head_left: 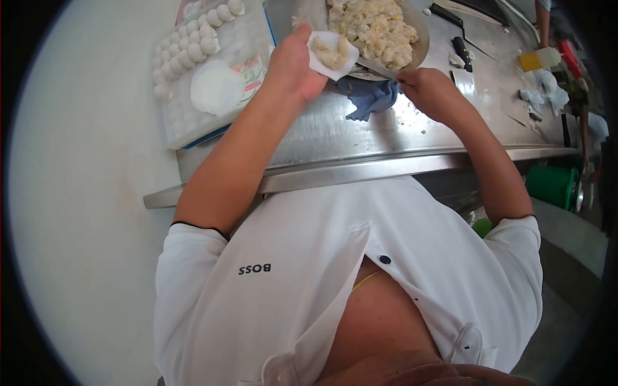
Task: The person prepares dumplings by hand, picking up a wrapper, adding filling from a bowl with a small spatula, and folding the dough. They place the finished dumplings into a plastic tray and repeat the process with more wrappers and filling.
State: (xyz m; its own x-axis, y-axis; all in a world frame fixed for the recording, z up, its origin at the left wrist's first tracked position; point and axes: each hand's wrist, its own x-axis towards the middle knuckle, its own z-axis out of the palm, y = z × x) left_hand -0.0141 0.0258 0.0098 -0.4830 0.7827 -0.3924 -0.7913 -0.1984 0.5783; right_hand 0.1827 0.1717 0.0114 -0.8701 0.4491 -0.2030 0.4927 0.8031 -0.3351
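My left hand [297, 69] holds a white dumpling wrapper [317, 65] on its palm and fingers. A lump of pale filling [332, 54] sits in the middle of the wrapper. My right hand [430, 94] is closed around a flat metal spatula [378, 69], its handle hidden by the fingers. The blade points left, its tip at the wrapper's edge. Just beyond both hands, a wide metal bowl [421, 46] carries a heap of chunky pale filling [373, 29]. A crumpled blue cloth [372, 101] lies below the bowl's near rim.
On the left, a white tray [172, 122] carries rows of folded dumplings [187, 55] and a stack of round wrappers [217, 88]. Knives [463, 77], a yellow bottle [539, 60] and white cloths [552, 90] lie to the right. The steel table's raised front edge [360, 168] runs before me.
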